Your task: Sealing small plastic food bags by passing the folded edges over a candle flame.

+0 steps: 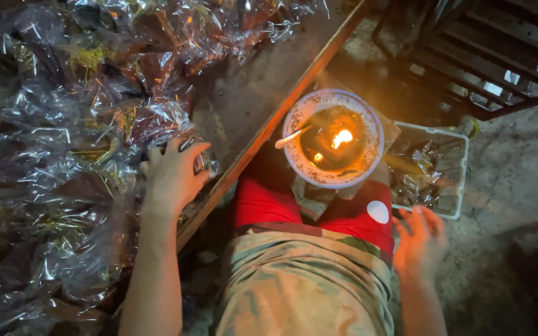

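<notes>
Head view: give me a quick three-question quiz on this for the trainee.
1. True or false: the left hand rests on the pile of clear plastic-wrapped packs.
2. What burns in the round bowl? A) a small flame B) nothing C) a stack of paper
3. Fill in: the right hand hangs open near the white ____ on the floor.

Key: 1 true. 2 A; the flame glows above dark liquid, with a pale stick leaning on the rim. 3 tray.
</notes>
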